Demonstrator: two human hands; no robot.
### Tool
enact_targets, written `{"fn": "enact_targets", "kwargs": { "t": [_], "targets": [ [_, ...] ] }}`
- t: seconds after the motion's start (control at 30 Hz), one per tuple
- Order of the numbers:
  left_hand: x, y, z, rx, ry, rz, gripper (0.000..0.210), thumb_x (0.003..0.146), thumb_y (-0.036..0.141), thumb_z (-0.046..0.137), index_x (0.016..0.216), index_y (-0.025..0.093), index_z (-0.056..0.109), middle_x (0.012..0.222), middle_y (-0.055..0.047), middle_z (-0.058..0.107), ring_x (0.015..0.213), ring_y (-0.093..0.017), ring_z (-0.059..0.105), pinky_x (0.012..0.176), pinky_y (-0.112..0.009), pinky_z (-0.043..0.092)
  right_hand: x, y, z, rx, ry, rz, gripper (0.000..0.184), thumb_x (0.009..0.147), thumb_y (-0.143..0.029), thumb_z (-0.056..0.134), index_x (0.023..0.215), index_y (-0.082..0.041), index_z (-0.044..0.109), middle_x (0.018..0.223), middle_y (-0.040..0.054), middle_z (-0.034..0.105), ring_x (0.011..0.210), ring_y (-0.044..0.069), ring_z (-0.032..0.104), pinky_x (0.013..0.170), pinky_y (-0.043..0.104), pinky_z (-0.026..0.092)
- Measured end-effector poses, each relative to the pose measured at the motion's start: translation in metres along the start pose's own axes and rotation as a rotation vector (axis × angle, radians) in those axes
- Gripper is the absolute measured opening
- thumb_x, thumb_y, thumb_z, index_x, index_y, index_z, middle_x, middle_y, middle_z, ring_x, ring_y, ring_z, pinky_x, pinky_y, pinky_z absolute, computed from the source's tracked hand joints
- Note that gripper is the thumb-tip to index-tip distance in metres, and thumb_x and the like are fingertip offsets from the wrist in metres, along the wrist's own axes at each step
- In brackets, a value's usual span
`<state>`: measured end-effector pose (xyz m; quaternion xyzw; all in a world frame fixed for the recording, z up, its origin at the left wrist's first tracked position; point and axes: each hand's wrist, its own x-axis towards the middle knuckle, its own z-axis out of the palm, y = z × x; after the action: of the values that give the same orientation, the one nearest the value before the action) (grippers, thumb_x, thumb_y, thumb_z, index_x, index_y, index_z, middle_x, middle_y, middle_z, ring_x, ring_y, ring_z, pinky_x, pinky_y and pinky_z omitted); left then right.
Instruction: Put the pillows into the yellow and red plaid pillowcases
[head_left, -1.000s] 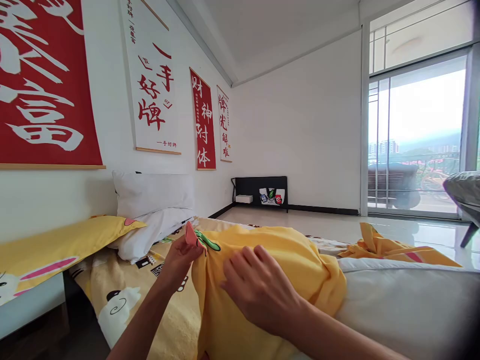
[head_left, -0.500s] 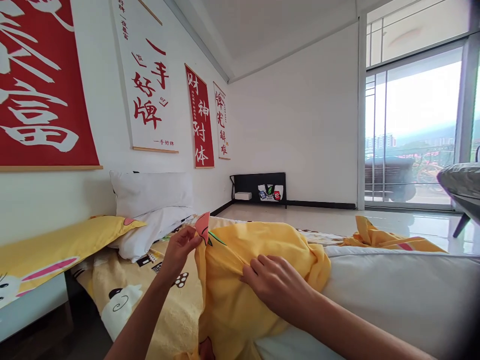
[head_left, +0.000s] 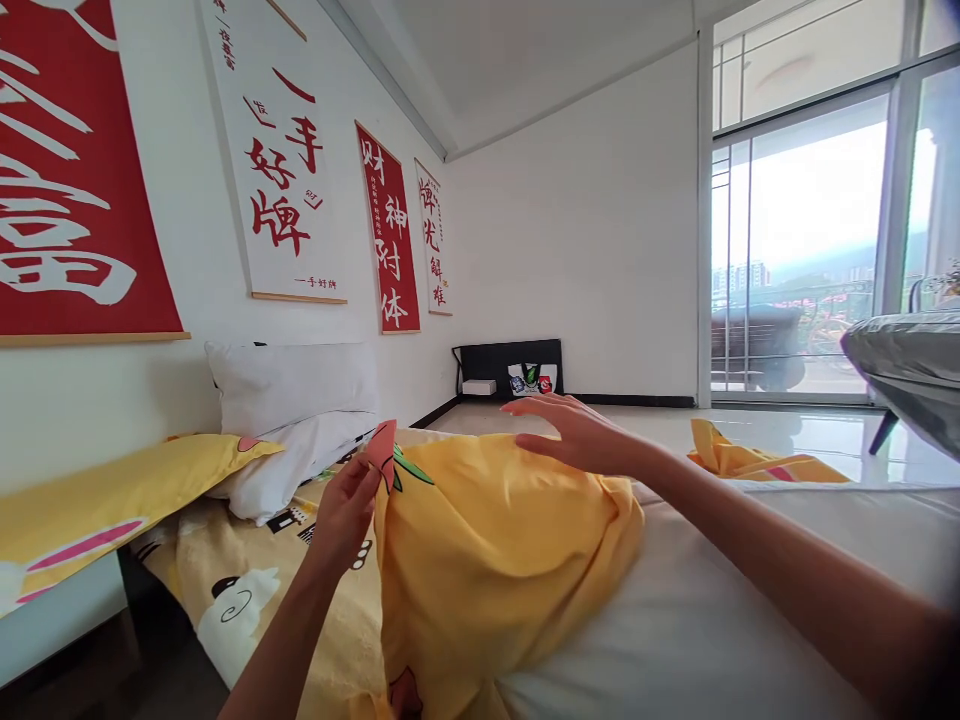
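A yellow duvet cover [head_left: 480, 540] with pink and green print lies bunched over one end of a thick white quilt [head_left: 697, 580]. My left hand [head_left: 349, 505] pinches the cover's pink-printed corner, holding it up at the left. Just above the far side of the yellow cloth, my right hand [head_left: 566, 435] is open with its fingers stretched forward and holds nothing. Whether its underside touches the cloth I cannot tell. Beneath the cover, the quilt's inner end is hidden.
A beige patterned sheet [head_left: 247, 620] spreads at the left, with white pillows [head_left: 292, 385] and a yellow pillow [head_left: 150, 490] by the wall. More yellow cloth [head_left: 757, 460] lies at the far right. Beyond stand a black low rack [head_left: 510, 355] and a grey seat [head_left: 907, 370].
My right hand has let go of the yellow cover's middle, lifted away and opened over its far side. My left hand keeps its pinch on the corner. The view has shifted slightly right.
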<state>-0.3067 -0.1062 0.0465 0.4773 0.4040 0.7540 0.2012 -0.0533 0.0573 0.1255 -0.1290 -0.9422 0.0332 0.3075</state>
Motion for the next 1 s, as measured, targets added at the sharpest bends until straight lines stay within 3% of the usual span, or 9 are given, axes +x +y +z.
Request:
{"fn": "enact_targets", "kwargs": {
  "t": [0.1,0.2,0.27,0.37,0.53,0.6,0.73,0.87,1.0],
  "targets": [
    [-0.003,0.009,-0.004,0.167,-0.012,0.094,0.027,0.077,0.043,0.071,0.087,0.019,0.062,0.089,-0.003,0.068,0.079,-0.016,0.059,0.076,-0.026,0.047,0.007,0.021,0.006,0.188,-0.354,0.144,0.047,0.089,-0.059,0.043,0.109,-0.022,0.064,0.109,0.0072,0.067,0.098,0.022,0.061,0.081,0.033,0.047],
    [-0.002,0.012,-0.007,0.169,-0.026,0.100,0.025,0.077,0.041,0.071,0.086,0.019,0.062,0.090,-0.004,0.068,0.082,-0.017,0.060,0.077,-0.027,0.047,0.002,0.032,0.017,0.352,-0.469,0.223,0.047,0.084,-0.063,0.048,0.091,-0.019,0.064,0.095,0.0046,0.068,0.082,0.018,0.061,0.068,0.028,0.047],
    [0.000,0.011,-0.007,0.102,-0.038,0.065,0.026,0.077,0.041,0.071,0.088,0.019,0.062,0.093,-0.005,0.069,0.086,-0.018,0.061,0.076,-0.027,0.048,-0.001,0.038,0.014,0.323,-0.408,0.240,0.044,0.079,-0.062,0.054,0.077,-0.019,0.059,0.078,0.0015,0.063,0.068,0.015,0.055,0.057,0.026,0.040],
    [0.005,0.009,-0.002,0.001,-0.026,-0.007,0.028,0.074,0.040,0.074,0.089,0.019,0.063,0.094,-0.005,0.070,0.085,-0.018,0.063,0.074,-0.026,0.049,-0.006,0.046,-0.010,0.118,-0.250,0.262,0.046,0.077,-0.059,0.054,0.057,-0.020,0.043,0.057,-0.0032,0.044,0.055,0.011,0.039,0.050,0.026,0.028],
    [0.019,0.006,0.014,-0.183,0.017,-0.063,0.035,0.067,0.040,0.080,0.088,0.019,0.062,0.081,-0.001,0.070,0.071,-0.016,0.064,0.067,-0.025,0.050,-0.024,0.035,-0.050,-0.175,0.150,0.248,0.050,0.083,-0.060,0.046,0.056,-0.022,0.030,0.053,-0.0042,0.031,0.054,0.011,0.032,0.055,0.027,0.027],
    [0.026,0.002,0.017,-0.213,0.044,-0.054,0.038,0.066,0.042,0.080,0.091,0.018,0.061,0.083,-0.002,0.070,0.074,-0.017,0.065,0.067,-0.026,0.051,-0.038,0.031,-0.047,-0.269,0.114,0.204,0.047,0.088,-0.058,0.042,0.058,-0.022,0.032,0.053,-0.0029,0.037,0.055,0.012,0.037,0.056,0.028,0.027],
    [0.031,-0.014,0.012,-0.164,0.066,-0.124,0.038,0.064,0.039,0.082,0.088,0.019,0.060,0.086,-0.001,0.069,0.077,-0.015,0.065,0.068,-0.023,0.050,-0.070,0.042,-0.027,-0.353,-0.157,0.247,0.033,0.090,-0.042,0.042,0.064,-0.023,0.047,0.062,0.0013,0.054,0.058,0.016,0.048,0.056,0.027,0.027],
    [0.017,-0.017,0.008,0.024,0.158,-0.065,0.043,0.069,0.050,0.074,0.097,0.019,0.065,0.098,-0.006,0.071,0.089,-0.020,0.065,0.071,-0.027,0.050,-0.087,0.058,-0.027,-0.284,-0.070,0.195,0.035,0.091,-0.042,0.040,0.064,-0.022,0.049,0.071,0.0047,0.056,0.067,0.019,0.052,0.061,0.029,0.033],
    [0.000,-0.007,0.024,0.325,0.103,-0.065,0.050,0.057,0.040,0.084,0.098,0.016,0.069,0.095,-0.009,0.073,0.090,-0.029,0.067,0.069,-0.032,0.053,-0.085,0.058,-0.033,0.006,0.009,0.158,0.049,0.092,-0.059,0.032,0.063,-0.021,0.042,0.068,0.0013,0.048,0.064,0.015,0.046,0.060,0.027,0.037]
  ]
}}
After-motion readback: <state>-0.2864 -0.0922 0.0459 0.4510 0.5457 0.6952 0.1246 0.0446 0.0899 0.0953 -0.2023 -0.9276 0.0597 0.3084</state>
